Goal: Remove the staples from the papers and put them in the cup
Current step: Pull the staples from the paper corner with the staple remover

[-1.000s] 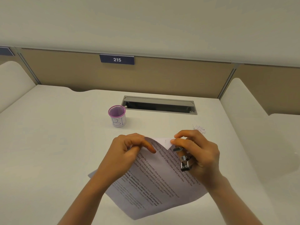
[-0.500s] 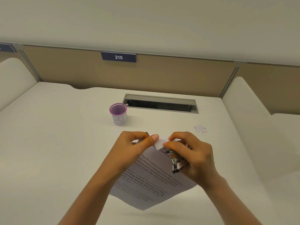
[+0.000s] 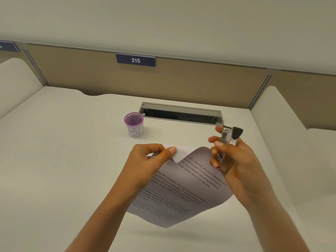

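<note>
Over the white desk (image 3: 63, 151), head view: both hands work at mid-frame.

Entry 1: the left hand (image 3: 149, 160) pinches the top of the printed papers (image 3: 183, 190) between the thumb and a curled forefinger. The folded corner (image 3: 179, 154) under that pinch is turned over, white back showing. The sheets hang off the surface, tilted, lower edge toward the camera, with a soft shadow on the desk beneath. Printed lines run slantwise across the top sheet; the text is legible only in part.

Entry 2: the right hand (image 3: 236, 160) grips a staple remover (image 3: 227, 136), fingers and thumb curled round it. The tool is raised upright, beside and above the papers' right edge, clear of the folded corner. Its metal body faces the camera, with a black grip at the upper right. The lower fingers of this hand sit just beside the paper edge; contact cannot be told.

Entry 3: beyond the left hand the cup (image 3: 134, 125) stands upright on the desk, well apart from the papers. It is purple mesh with a purple rim and a white label bearing handwritten letters. Its contents are not discernible.

Entry 4: just behind and right of the cup, a grey cable slot (image 3: 181, 115) is set into the desk. Behind it a tan partition (image 3: 200, 84) carries a dark number plate (image 3: 135, 60) reading 215.
</note>
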A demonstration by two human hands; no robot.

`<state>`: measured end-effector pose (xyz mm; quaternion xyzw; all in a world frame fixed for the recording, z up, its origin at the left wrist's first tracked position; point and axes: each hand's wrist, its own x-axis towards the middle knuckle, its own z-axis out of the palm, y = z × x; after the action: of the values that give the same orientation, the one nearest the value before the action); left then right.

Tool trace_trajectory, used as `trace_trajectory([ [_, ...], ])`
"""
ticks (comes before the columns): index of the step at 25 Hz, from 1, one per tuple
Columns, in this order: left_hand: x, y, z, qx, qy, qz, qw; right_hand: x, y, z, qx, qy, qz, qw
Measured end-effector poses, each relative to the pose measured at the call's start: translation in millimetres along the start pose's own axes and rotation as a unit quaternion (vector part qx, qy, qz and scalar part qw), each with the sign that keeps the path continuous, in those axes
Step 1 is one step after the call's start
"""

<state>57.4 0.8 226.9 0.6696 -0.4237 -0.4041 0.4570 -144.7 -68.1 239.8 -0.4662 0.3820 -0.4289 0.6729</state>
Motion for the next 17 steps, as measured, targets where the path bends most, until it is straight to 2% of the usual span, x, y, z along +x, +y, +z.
trace_trajectory([
  [2,0,-3,2,0.011,0.017,0.006,1.000,0,0,0,-0.084,-0.005,0.023,0.996],
  [4,0,-5,6,0.015,0.040,0.012,0.999,-3,3,4,-0.154,0.023,0.004,0.988],
  [6,-2,-6,9,0.010,0.060,0.020,0.998,-6,3,12,-0.222,0.062,-0.027,0.973],
  [10,-8,-7,19,-0.014,0.098,0.046,0.994,-6,7,31,-0.342,0.062,-0.029,0.937],
  [12,-11,-7,26,-0.009,0.114,0.076,0.991,-3,10,39,-0.352,0.066,-0.046,0.932],
  [15,-17,-9,34,0.004,0.112,0.122,0.986,3,7,39,-0.314,0.075,-0.075,0.944],
  [17,-21,-12,32,0.007,0.109,0.145,0.983,8,-2,31,-0.296,0.034,-0.083,0.951],
])
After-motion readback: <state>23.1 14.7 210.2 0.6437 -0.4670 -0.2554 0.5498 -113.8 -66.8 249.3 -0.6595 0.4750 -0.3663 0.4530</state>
